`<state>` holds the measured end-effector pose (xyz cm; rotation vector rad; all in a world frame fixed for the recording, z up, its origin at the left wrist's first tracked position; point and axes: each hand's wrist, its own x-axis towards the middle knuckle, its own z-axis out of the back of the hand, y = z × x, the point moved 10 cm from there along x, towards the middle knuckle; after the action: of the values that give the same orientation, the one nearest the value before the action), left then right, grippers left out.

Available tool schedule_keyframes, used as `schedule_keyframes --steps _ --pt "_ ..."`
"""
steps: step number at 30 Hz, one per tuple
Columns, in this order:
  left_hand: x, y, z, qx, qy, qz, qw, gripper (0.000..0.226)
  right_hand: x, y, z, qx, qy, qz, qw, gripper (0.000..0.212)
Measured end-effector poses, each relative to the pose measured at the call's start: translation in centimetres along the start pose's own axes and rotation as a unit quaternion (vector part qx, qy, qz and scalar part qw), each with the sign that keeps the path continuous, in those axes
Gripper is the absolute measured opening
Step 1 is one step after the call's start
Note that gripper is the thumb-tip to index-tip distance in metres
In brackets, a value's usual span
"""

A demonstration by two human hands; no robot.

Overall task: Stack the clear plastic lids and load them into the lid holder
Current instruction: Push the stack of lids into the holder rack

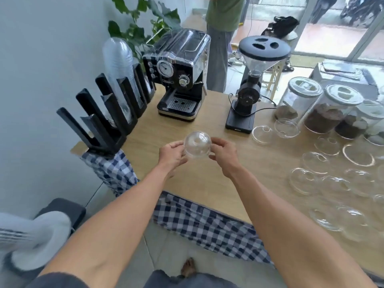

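1. Nearest the camera we note two bare forearms reaching out over the near edge of a wooden table (207,183), with a checked cloth (199,223) hanging below that edge.
2. We find the left hand (171,155) and the right hand (223,155) raised above the table, with a stack of clear domed lids (197,144) between them.
3. Left fingers are curled round the left rim of the stack; right thumb and fingers pinch the right rim. Both hands grip it.
4. We observe the stack with its dome towards the camera, clear of the tabletop. How many lids it contains we cannot tell.
5. We record loose lids (332,186) scattered singly over the right part of the table, well apart from the hands.
6. At the table's left edge stands a black lid holder (108,113) with several upright slots; a tall column of clear lids (118,59) sits in one rear slot.
7. Behind the hands we note an espresso machine (178,75) and, to its right, a coffee grinder (251,84).
8. Storage jars (332,109) with dark contents stand at the far right.
9. A person in a green shirt (224,13) stands beyond the table.
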<state>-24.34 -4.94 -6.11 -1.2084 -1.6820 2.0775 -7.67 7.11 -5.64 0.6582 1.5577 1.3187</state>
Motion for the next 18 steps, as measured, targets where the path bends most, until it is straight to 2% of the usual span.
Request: schedule_keyframes --steps 8,13,18 --pt "-1.0 -7.9 11.7 0.044 -0.106 -0.106 0.988 0.013 -1.2 7.3 -11.4 -0.048 0.105 0.092 0.989 0.024" --pt "-1.0 -15.3 19.2 0.1 -0.153 -0.173 0.968 0.016 -1.3 13.5 -18.7 -0.057 0.127 0.148 0.979 0.028" --pt "0.9 -21.1 26.2 0.127 -0.143 -0.184 0.964 0.015 -1.3 16.9 -26.0 -0.04 0.139 0.138 0.98 0.022"
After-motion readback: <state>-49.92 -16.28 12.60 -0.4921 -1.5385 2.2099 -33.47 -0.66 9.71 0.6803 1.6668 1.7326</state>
